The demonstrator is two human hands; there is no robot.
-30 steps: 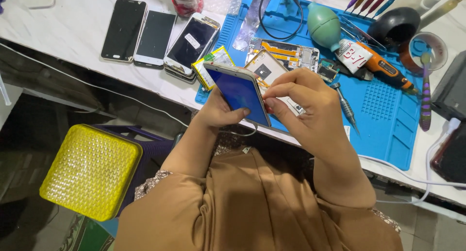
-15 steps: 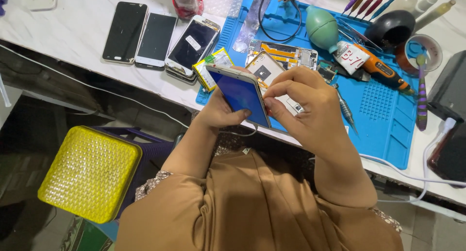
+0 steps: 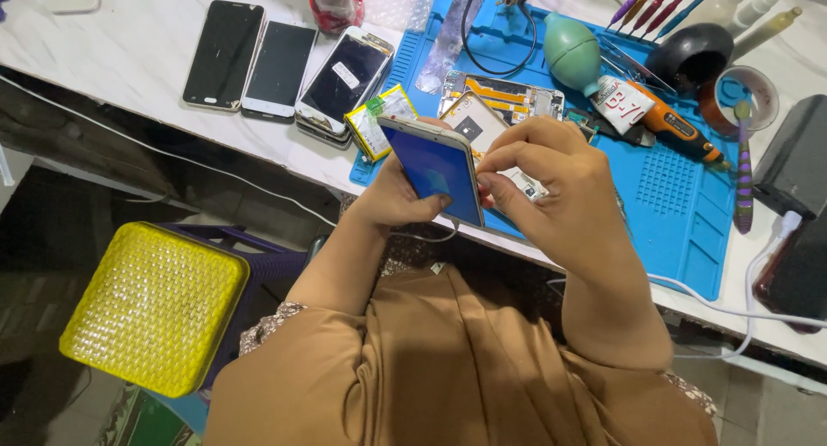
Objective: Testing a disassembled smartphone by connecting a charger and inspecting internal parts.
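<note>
My left hand holds a smartphone with a lit blue screen from below, thumb on its lower edge. My right hand curls against the phone's right edge, fingertips touching the side of the screen. Both hands are over the near edge of a blue work mat. Just behind the phone lie an opened phone body with its insides showing and a yellow-edged battery.
Three dark-screened phones lie in a row on the white table, left. On the mat: a green air blower, an orange-handled tool, a tape roll. A white cable runs right. A yellow stool stands below.
The phone and both hands have shifted slightly; my right fingers have closed in tighter on the phone's right edge.
</note>
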